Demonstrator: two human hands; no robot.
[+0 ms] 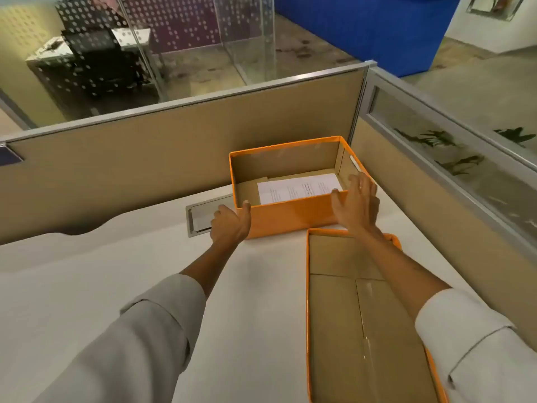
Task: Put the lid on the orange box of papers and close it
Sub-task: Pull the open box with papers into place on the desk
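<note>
An open orange box [290,219] stands on the white desk near the far right corner. White papers [299,188] lie flat on its brown bottom. My left hand [231,223] rests against the box's near left corner, thumb on the rim. My right hand [357,203] lies over the near right corner with fingers spread, thumb on the front rim. The orange lid [348,309] lies upside down on the desk just in front of the box, brown inside facing up, partly under my right forearm.
Tan partition walls [145,158] close the desk at the back and on the right. A metal cable hatch [200,216] is set into the white desk [87,271] left of the box. Beyond the partition are glass panels and a black chair.
</note>
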